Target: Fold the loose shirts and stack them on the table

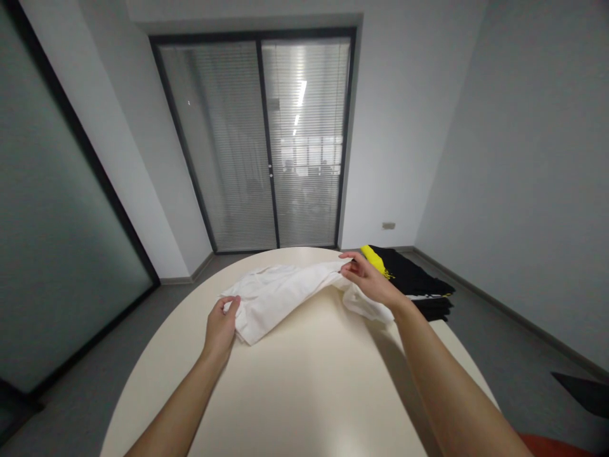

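Observation:
A white garment (280,297) lies bunched across the far half of a cream table (304,393). My left hand (221,325) grips the garment's near left edge, fingers curled round the cloth. My right hand (366,278) pinches the garment's far right end and holds that part slightly raised above the table. The cloth stretches between both hands, and a loose fold hangs under my right wrist.
A stack of black clothes with yellow and white trim (412,282) sits at the table's far right edge. Glass doors with blinds (266,146) stand beyond the table. Grey floor surrounds it. A dark object (583,390) lies on the floor at right.

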Available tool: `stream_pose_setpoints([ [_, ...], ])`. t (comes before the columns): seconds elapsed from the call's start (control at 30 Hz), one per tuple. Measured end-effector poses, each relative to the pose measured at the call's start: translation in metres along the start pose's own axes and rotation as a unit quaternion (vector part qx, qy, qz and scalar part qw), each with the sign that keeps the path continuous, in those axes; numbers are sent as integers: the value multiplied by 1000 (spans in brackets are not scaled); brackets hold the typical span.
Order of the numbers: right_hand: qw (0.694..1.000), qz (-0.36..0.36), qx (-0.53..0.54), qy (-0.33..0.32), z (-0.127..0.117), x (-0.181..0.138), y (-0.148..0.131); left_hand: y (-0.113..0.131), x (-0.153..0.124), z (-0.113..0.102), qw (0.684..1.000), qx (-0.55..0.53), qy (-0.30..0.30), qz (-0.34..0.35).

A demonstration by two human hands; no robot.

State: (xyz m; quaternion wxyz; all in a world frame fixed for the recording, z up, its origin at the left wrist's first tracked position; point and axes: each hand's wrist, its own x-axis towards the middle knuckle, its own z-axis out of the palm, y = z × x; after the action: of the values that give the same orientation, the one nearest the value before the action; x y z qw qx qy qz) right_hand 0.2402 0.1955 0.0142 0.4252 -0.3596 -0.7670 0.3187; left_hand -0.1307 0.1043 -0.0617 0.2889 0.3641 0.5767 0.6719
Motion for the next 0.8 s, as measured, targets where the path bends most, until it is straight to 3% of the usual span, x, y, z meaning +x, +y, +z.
stream_pose_setpoints([
  [0.1, 994, 26, -109, -17, 7, -1, 0, 5, -9, 5, 999, -10, -31, -6],
  [0.23, 967, 29, -199, -158, 38, -7, -10, 19, -28, 13, 980, -126, -96, -119],
  [0.3, 947, 31, -220, -234, 58, -10, -14, 25, -35, 17, 962, -189, -102, -167],
  [0.37, 929, 31, -256, -267, 74, -11, -14, 29, -39, 18, 950, -238, -94, -179],
  [0.47, 925, 13, -286, -251, 82, -10, -13, 31, -40, 18, 947, -270, -90, -149],
  [0.6, 945, 4, -267, -191, 65, -7, -14, 27, -36, 14, 962, -229, -103, -108],
  [0.7, 946, -14, -261, -193, 57, -7, -13, 20, -32, 12, 979, -150, -127, -54],
  [0.8, 933, -24, -273, -231, 64, -9, -5, 12, -29, 9, 989, 8, -128, 76],
])
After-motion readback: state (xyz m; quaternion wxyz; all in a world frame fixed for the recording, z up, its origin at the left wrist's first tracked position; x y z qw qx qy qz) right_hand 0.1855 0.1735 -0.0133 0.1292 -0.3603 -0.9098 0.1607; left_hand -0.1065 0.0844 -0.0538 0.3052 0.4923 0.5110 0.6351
